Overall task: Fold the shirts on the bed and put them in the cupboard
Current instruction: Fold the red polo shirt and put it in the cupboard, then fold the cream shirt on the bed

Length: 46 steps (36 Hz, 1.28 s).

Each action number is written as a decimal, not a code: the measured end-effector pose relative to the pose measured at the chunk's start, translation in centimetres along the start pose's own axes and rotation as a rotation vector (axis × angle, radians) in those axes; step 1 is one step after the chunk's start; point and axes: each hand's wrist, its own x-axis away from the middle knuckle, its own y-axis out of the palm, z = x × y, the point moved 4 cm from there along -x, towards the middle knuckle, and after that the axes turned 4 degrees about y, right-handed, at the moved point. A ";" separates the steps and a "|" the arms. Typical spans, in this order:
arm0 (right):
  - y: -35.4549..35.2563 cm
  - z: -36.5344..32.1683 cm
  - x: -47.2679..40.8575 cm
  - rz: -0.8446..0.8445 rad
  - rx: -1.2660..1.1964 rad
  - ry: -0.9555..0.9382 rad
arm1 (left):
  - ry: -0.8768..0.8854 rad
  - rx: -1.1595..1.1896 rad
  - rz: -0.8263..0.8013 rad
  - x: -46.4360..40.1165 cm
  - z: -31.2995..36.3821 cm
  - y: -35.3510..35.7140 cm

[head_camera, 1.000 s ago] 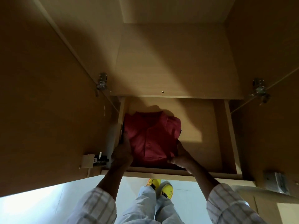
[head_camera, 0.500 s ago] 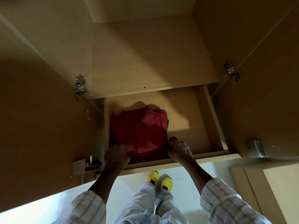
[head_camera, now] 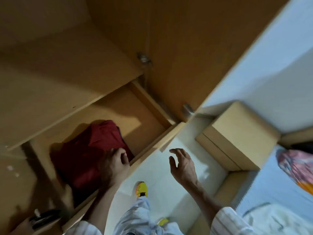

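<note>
One folded red shirt [head_camera: 88,155] lies on the lower cupboard shelf [head_camera: 149,119], left of centre in the frame, probably laid flat so it keeps its fold. The left hand [head_camera: 115,164] rests on its near edge with fingers bent; whether it grips the cloth I cannot tell. The right hand [head_camera: 182,164] hangs free over the floor at centre, loosely spread and holding nothing. At the right edge one colourful garment [head_camera: 294,168] lies on the bed [head_camera: 271,180].

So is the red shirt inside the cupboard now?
Yes, inside. The folded dark red shirt lies on the wooden cupboard shelf, behind its front edge. The left hand rests on it; the right hand is out, empty.
</note>
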 end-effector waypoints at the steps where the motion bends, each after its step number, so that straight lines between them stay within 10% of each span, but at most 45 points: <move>1: -0.8 1.7 1.3 0.027 -0.011 0.057 | 0.051 0.037 -0.007 0.1 1.2 0.6; 14: -6.5 21.1 26.0 0.377 -0.169 0.759 | 0.685 0.074 -0.453 12.2 17.6 10.6; 30: -2.1 37.1 58.1 0.343 -0.320 1.315 | 0.787 -0.073 -1.182 41.3 23.9 23.8; 46: 12.8 57.1 61.9 0.110 -0.236 1.327 | 0.946 -0.191 -1.448 54.7 15.9 50.6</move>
